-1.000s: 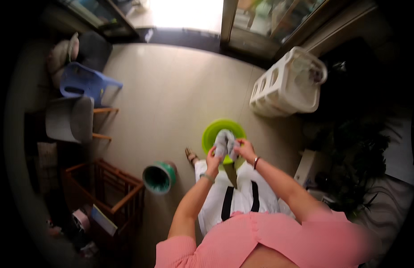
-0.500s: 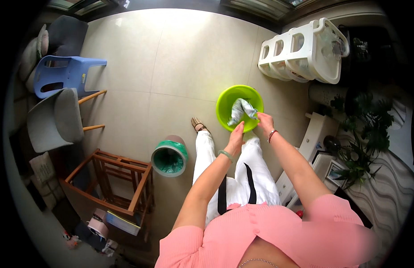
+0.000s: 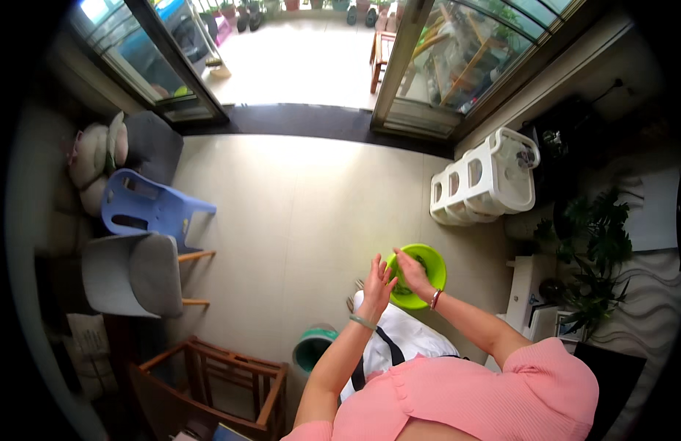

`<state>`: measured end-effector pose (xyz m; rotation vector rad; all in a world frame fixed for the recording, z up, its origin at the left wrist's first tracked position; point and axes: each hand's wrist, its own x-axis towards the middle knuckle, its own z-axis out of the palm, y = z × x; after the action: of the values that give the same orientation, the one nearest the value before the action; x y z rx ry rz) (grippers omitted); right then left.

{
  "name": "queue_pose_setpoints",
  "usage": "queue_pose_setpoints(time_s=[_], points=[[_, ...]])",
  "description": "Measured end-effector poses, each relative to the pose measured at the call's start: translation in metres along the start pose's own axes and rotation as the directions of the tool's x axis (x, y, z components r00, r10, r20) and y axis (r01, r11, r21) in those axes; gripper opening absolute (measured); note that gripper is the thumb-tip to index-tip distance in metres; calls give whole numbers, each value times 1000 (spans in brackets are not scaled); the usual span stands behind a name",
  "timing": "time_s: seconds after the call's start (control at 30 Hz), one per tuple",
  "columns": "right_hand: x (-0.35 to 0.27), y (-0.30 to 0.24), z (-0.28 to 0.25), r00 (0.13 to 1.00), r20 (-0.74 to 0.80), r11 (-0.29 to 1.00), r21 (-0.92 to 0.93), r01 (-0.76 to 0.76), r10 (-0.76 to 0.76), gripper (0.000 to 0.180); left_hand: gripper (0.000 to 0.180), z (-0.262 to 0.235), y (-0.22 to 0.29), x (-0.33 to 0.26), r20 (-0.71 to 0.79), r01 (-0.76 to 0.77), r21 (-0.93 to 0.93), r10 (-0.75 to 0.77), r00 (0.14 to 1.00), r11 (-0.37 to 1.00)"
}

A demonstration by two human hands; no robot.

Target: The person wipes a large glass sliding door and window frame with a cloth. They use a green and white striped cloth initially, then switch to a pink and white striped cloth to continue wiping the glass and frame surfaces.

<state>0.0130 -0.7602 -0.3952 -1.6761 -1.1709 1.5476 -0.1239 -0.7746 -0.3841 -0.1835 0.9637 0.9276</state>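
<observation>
A bright lime-green basin (image 3: 440, 276) stands on the floor in front of me, slightly to the right. Some dark green stuff (image 3: 404, 290) shows inside it, too small to make out. Above the basin's near left side, my right hand (image 3: 413, 275) is held with its fingers stretched out and covers part of the inside. Just left of it, at the basin's edge, is my left hand (image 3: 377, 287), fingers apart. Neither hand shows anything in it, and whether the two touch I cannot tell.
A bin with a green liner (image 3: 315, 345) stands left of my legs, near a wooden rack (image 3: 230, 375). Further left are a grey chair (image 3: 131, 275) and a blue plastic chair (image 3: 149, 206). A white storage rack (image 3: 476, 180) is at the right, below an open glass door (image 3: 451, 59).
The pale patterned cloth that was at my hands over the basin is out of sight, and my fingers have spread. My view has tilted up, bringing the doorway into sight.
</observation>
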Motion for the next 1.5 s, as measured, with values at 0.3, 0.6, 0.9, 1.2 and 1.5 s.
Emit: queue_pose_setpoints(time_s=[0.3,0.6,0.9,1.2,1.5], points=[[88,-196,84,833,128,795,-251,552,-538,63,51,50,150,69,342,-82,-307,190,920,948],[272,-368,91,754,212,635,-427,644,-622,48,55,183,377,98,718,-187,-228,295,630,955],[419,-435,150,695,374,489,-511,707,-614,37,68,191,513,193,629,-96,-191,197,752,977],[609,-572,186,866,241,795,-345,499,-439,53,66,278,728,256,431,9,-50,13,902,999],[741,-657,199,659,187,490,-529,693,-729,27,74,363,891,340,537,116,16,-107,837,993]])
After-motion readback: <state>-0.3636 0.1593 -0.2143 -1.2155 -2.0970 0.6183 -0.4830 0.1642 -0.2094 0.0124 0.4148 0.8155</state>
